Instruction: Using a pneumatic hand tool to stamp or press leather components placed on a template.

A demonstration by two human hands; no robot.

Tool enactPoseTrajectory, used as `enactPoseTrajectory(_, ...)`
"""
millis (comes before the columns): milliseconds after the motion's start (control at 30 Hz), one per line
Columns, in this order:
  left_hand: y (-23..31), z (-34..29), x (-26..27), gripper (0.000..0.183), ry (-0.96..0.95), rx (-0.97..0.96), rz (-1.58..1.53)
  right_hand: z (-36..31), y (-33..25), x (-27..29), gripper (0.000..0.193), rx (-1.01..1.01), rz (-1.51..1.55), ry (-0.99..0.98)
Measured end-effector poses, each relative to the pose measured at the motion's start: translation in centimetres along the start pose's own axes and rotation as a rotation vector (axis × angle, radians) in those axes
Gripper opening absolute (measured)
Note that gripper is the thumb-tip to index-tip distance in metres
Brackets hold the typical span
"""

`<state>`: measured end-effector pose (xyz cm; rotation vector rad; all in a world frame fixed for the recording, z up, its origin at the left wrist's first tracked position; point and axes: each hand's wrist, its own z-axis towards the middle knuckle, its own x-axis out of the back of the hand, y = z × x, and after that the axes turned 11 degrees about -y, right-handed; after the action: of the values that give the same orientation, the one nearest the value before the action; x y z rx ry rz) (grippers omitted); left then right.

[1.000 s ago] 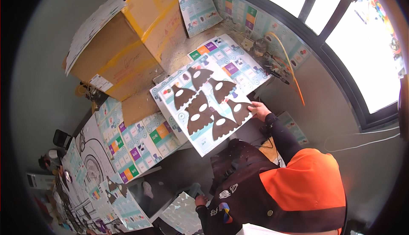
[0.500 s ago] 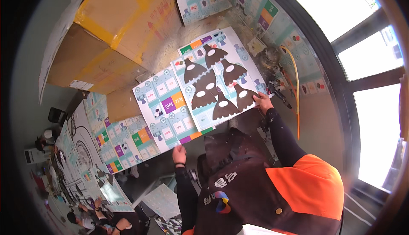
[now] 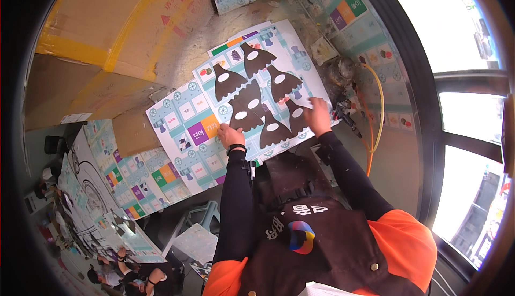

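Observation:
Several dark brown cut-outs (image 3: 245,115) with white oval openings and wavy edges lie spread over a printed sheet (image 3: 205,81) with pale blue train pictures. My left hand (image 3: 232,135) is at this sheet's left edge, beside the large cut-out's lower corner. Its fingers are curled; what they pinch, if anything, is hidden. At the right, my right hand (image 3: 319,116) reaches over the rightmost brown cut-out (image 3: 296,118), its fingertips at that piece's edge and slightly apart. Under the top sheet lies another printed board (image 3: 170,115) with coloured squares.
A large taped cardboard box (image 3: 134,33) stands at the far left. An air tool (image 3: 350,120) with a yellow hose (image 3: 382,100) sits near the right edge. More printed sheets (image 3: 142,180) lie at left. Other people (image 3: 126,274) work at a lower-left table. Windows (image 3: 464,183) line the right.
My left hand has moved up from the lower board's front edge to the top sheet's left side. My right hand has left the sheet's right corner and moved inward over a cut-out.

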<state>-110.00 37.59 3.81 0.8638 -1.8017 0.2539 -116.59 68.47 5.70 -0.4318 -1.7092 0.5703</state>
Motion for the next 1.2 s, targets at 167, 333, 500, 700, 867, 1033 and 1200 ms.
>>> enactPoseTrajectory(167,-2.2,0.6,0.0,0.035,-0.116,-0.112,-0.031,8.3,-11.1,-3.0,0.033,0.449,-0.022,-0.14)
enactPoseTrajectory(333,-4.1,0.7,2.3,0.034,-0.165,-0.115,0.028,12.5,-13.2,-7.2,0.022,0.43,-0.244,-0.203)
enactPoseTrajectory(500,-3.4,1.4,4.7,0.032,-0.269,0.011,-0.065,12.5,-12.9,-7.1,0.019,0.424,-0.451,-0.208)
enactPoseTrajectory(700,-2.5,0.9,4.7,0.04,-0.283,0.06,-0.014,10.3,-10.9,-4.1,0.031,0.344,-0.297,-0.147)
enactPoseTrajectory(867,-2.5,-3.5,6.4,0.037,0.04,-0.228,0.094,3.8,-3.9,5.5,0.043,0.098,-0.104,-0.024)
enactPoseTrajectory(1033,0.8,-10.2,4.0,0.033,-0.12,-0.659,0.103,-3.8,8.7,7.6,0.051,-0.313,-0.317,-0.243)
enactPoseTrajectory(1200,7.5,-14.4,-1.4,0.037,-0.241,-0.994,0.219,-4.7,14.2,6.1,0.069,-0.239,-0.448,-0.228)
